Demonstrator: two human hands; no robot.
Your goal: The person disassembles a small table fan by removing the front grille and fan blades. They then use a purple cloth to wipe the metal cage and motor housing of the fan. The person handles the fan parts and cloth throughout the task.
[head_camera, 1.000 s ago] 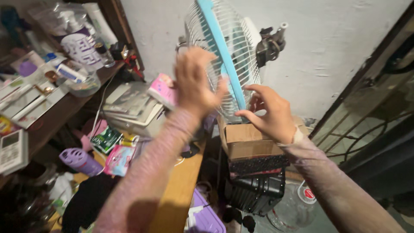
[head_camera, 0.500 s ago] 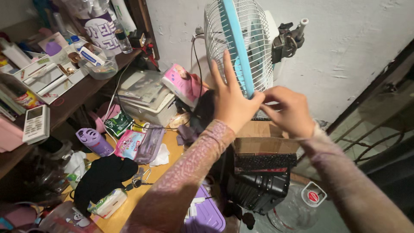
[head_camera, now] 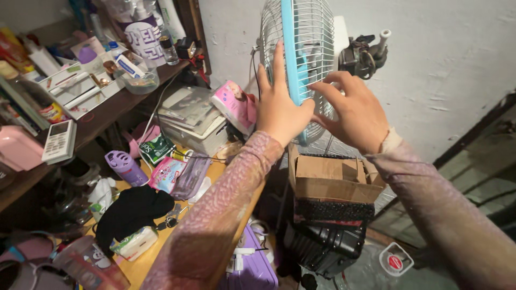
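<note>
Left hand (head_camera: 279, 110), fingers spread and open, lies flat against the front grille of the white wire-caged table fan with the light-blue plastic rim (head_camera: 301, 48), its fingertips reaching up along the blue band just above the middle of the frame. Right hand (head_camera: 355, 110) comes in from the other side, also open, its fingers curled loosely onto the rear half of the cage; neither hand closes around anything. Both palms bracket the blue band, so the step in hand looks like steadying or working at the seam where the two grille halves meet. A further move would call for a firm pinch on the rim itself, since flat palms give little purchase on thin wire.

Below the fan, right of centre, stands an open brown cardboard box (head_camera: 328, 180) stacked on a black hard-shell case (head_camera: 322, 241). Left of that, a crowded wooden desk (head_camera: 161, 252) carries a purple plastic bottle (head_camera: 124, 167), a black cloth (head_camera: 131, 212) and a pink packet (head_camera: 234, 104). A white remote control (head_camera: 59, 141) rests on the shelf at the left edge.
</note>
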